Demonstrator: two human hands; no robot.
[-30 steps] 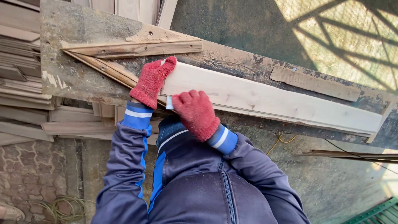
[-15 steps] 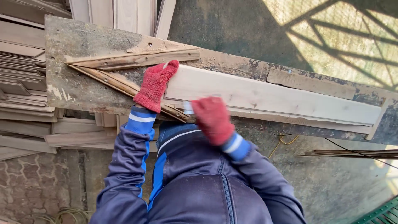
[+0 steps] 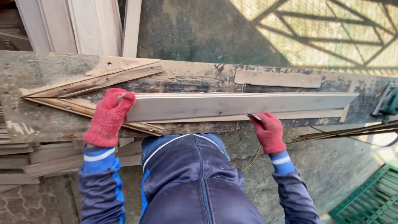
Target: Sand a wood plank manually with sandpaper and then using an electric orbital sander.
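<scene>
Your left hand (image 3: 108,117) clenched the end of the pale plank (image 3: 232,105) lying mid-frame on the worktop (image 3: 54,124) — stiff, light, rough-edged. Your right hand (image 3: 268,132) gripped a small sanding block (image 3: 253,117) against its near edge.

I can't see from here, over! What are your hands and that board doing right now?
Left hand clamps plank end. Right hand at near edge, small tool in grip. Plank flat on workbench. Nothing in the way.

Board (image 3: 232,105): pale smooth planed wood. Workbench (image 3: 54,124): rough, stained, worn wood. Gloves (image 3: 108,117): red knit cloth, matt.
</scene>
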